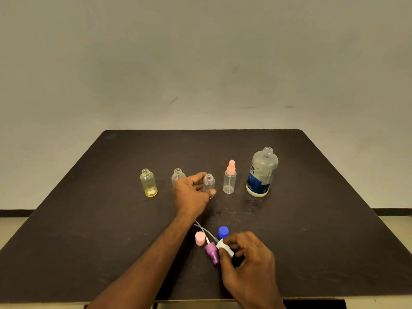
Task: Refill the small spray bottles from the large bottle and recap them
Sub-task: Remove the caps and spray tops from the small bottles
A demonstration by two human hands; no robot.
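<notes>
At the centre of the frame the left hand (191,192) curls round a small clear bottle (209,184), thumb at its base and fingers behind, keeping it upright on the dark bench (89,219). Lower down, right of centre, the right hand (247,257) pinches a white spray cap (225,248) between thumb and fingertips, just beside a purple spray cap (211,253), a pink cap (200,238) and a blue cap (223,232), their thin dip tubes trailing toward the left forearm. The step looks like recapping this bottle (whether it already holds liquid cannot be told from here). To do it well, lift the white cap with its tube hanging straight, feed the tube into the open neck first, then seat the collar squarely before twisting, while the left grip keeps the light bottle from spinning or tipping. Two other open bottles stand to the left in the same row, a yellowish one (148,182) and a clear one (178,175) partly behind the left hand; a taller bottle with a pink sprayer (230,178) already fitted stands to the right, and the large bottle (262,172), uncapped, is at the row's right end.
</notes>
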